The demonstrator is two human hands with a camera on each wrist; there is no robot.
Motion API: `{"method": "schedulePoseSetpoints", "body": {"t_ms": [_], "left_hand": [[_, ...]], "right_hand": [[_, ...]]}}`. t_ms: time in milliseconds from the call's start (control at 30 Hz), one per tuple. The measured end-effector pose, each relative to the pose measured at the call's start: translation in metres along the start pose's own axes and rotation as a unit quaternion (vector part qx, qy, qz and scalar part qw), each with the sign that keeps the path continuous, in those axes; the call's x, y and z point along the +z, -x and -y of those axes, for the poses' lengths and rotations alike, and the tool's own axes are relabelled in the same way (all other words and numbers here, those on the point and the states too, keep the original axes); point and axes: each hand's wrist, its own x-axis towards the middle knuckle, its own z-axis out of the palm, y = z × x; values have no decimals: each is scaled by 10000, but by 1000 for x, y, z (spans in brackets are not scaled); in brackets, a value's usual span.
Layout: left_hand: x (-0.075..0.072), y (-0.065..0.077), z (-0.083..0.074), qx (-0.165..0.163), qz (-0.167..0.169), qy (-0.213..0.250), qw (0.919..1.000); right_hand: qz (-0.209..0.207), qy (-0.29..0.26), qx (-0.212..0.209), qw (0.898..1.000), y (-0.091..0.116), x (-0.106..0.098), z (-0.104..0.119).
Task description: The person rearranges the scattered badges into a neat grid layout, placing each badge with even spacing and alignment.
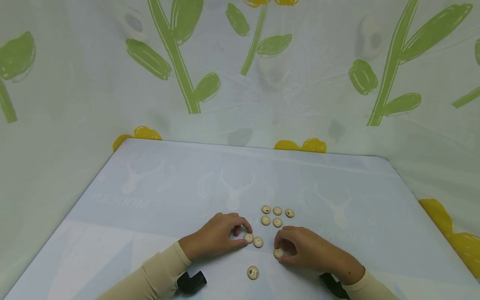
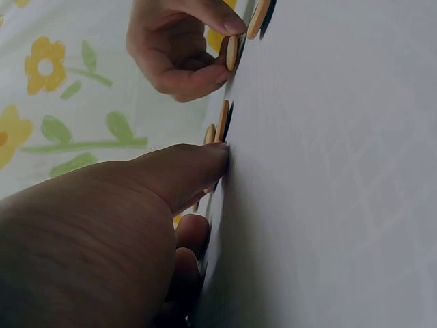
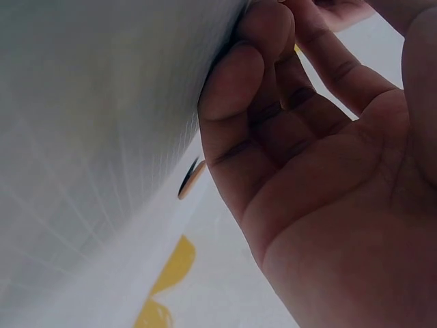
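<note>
Beige and round, one disc (image 1: 248, 238) sits pinched by the left hand (image 1: 216, 235) at the frame's lower centre; just right of it lies a free disc (image 1: 258, 242), nearer that hand than the right hand (image 1: 306, 248), which pinches a third disc (image 1: 278, 253) slightly lower right.

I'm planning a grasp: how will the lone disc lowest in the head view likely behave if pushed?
Lying flat, the disc would probably slide rather than roll. Small, thin and wood-coloured, it is likely light and stiff. Its low edge may offer little grip.
</note>
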Motion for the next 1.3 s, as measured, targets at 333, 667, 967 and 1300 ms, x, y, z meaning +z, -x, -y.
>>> {"method": "schedulePoseSetpoints", "body": {"t_ms": [333, 667, 967, 1300], "left_hand": [[1, 0, 1, 20, -17, 13, 10000], [1, -1, 1, 20, -19, -18, 10000], [0, -1, 1, 42, -56, -34, 10000], [0, -1, 1, 55, -50, -6, 10000]], "right_hand": [[-1, -185, 100, 9998, 1, 0, 0], [-139, -241, 153, 9995, 1, -5, 0], [-795, -326, -233, 9960, 2, -10, 0], [-1618, 309, 61, 9863, 2, -13, 4]]}}
